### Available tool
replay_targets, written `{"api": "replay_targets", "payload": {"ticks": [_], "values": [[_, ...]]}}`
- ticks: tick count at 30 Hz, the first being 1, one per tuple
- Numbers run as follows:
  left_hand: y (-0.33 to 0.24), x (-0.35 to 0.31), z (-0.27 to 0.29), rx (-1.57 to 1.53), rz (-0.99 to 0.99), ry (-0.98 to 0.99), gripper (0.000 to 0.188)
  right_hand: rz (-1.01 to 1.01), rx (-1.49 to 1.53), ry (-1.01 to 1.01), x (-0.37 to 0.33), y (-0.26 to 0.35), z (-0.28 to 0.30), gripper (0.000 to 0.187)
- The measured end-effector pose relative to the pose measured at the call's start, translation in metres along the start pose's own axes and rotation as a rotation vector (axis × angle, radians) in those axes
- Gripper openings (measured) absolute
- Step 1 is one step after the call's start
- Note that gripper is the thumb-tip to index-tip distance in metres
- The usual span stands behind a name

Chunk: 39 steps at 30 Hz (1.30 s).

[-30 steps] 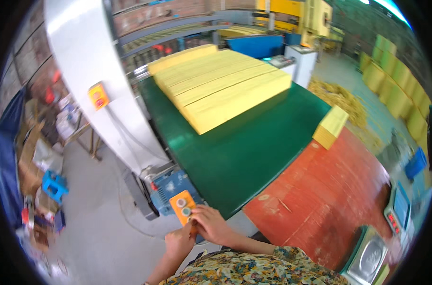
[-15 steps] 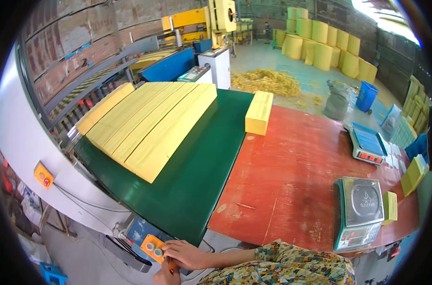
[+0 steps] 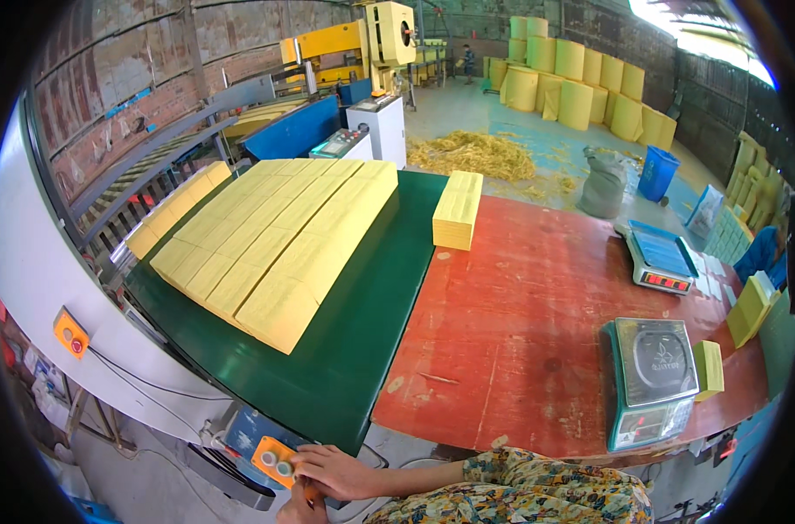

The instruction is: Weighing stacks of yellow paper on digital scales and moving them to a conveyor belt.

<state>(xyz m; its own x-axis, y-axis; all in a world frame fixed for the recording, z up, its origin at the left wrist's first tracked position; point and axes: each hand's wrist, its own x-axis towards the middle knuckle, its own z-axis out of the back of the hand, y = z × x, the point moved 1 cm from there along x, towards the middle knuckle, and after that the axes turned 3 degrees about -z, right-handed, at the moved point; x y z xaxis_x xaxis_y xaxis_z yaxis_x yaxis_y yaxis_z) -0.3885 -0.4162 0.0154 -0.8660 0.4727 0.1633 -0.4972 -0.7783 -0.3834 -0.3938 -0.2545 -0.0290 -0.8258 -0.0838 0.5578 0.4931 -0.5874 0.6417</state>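
Low at the front, my right hand [image 3: 330, 472] reaches in from the patterned sleeve. Its fingers lie stretched out against the edge of an orange control box [image 3: 273, 460] with two round grey buttons. Just below it, partly cut off by the lower edge, my left hand [image 3: 301, 508] is closed around a small orange-brown thing [image 3: 311, 494] whose kind is hidden. Ahead, on a green conveyor belt [image 3: 327, 397], lie several long rows of yellow paper stacks [image 3: 279, 244], side by side, with cross lines on their tops. Both hands are apart from the paper.
Right of the belt stands a red table [image 3: 502, 323] with a yellow paper block [image 3: 457, 210] at its far left corner. Two scales, one with a steel plate [image 3: 659, 360] and one blue-topped [image 3: 657, 249], sit on it. An orange emergency-stop box [image 3: 71, 334] is on the white panel.
The paper rows have come a little nearer along the belt, and cross lines now show on them. The view has shifted slightly right. Both hands keep their places beside the control box.
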Motion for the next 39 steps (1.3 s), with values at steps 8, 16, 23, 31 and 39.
{"api": "replay_targets", "payload": {"ticks": [8,16,23,31,39], "values": [[-0.003,0.002,0.004,0.014,0.04,0.062,0.038,-0.015,-0.033,0.01,-0.001,0.0,0.001,0.042],[0.001,0.003,-0.001,-0.022,0.032,0.05,0.038,-0.03,0.003,0.027,0.0,0.004,0.005,0.046],[0.007,-0.003,-0.011,0.014,0.05,0.029,0.036,-0.021,0.008,0.039,-0.004,0.004,0.005,0.044],[-0.017,0.005,0.001,0.101,0.108,-0.006,0.033,0.005,-0.041,0.048,0.0,-0.001,0.004,0.042],[-0.009,0.004,-0.006,0.093,0.07,-0.016,0.036,0.021,-0.004,0.115,0.003,0.0,0.009,0.042]]}}
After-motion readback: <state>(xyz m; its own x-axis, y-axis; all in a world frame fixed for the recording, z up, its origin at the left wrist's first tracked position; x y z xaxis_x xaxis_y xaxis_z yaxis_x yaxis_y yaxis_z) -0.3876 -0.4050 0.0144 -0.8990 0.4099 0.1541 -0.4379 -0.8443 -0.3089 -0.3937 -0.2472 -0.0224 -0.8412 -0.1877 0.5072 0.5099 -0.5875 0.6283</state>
